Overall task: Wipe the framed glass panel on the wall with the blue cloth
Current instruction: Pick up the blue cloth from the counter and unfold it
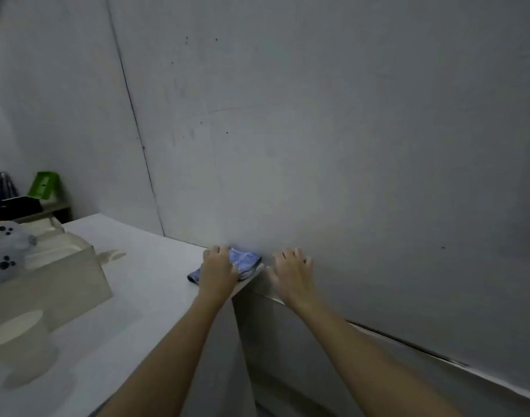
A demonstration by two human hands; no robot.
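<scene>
Left hand grips blue cloth at counter corner, against wall. Right hand open, fingers spread on wall. Glass panel not in view. Risk: loose grip, cloth may slip off the edge when lifted

Cloth lay under left hand at far corner of bench, against wall ahead. Right hand was just right of cloth, past bench edge. Box holding plush toy sat on bench, well left of hands.
</scene>
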